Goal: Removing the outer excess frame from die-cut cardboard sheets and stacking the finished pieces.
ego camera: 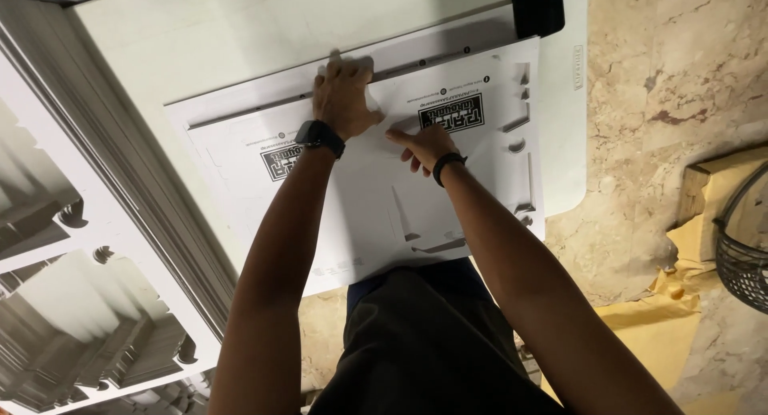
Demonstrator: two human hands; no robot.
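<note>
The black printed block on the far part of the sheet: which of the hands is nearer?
Right. The right hand lies just below the black printed block, nearly touching. The left hand presses the white die-cut sheet farther left.

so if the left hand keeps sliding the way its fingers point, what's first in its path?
The left hand lies flat on the white die-cut cardboard sheet, fingers toward its far edge. Straight on, it would probably cross that edge onto the bare white tabletop; nothing else shows in that line.

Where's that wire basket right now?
The wire basket sits at the right edge of the head view, on the stone floor, beside yellow paper, right of the table.
</note>
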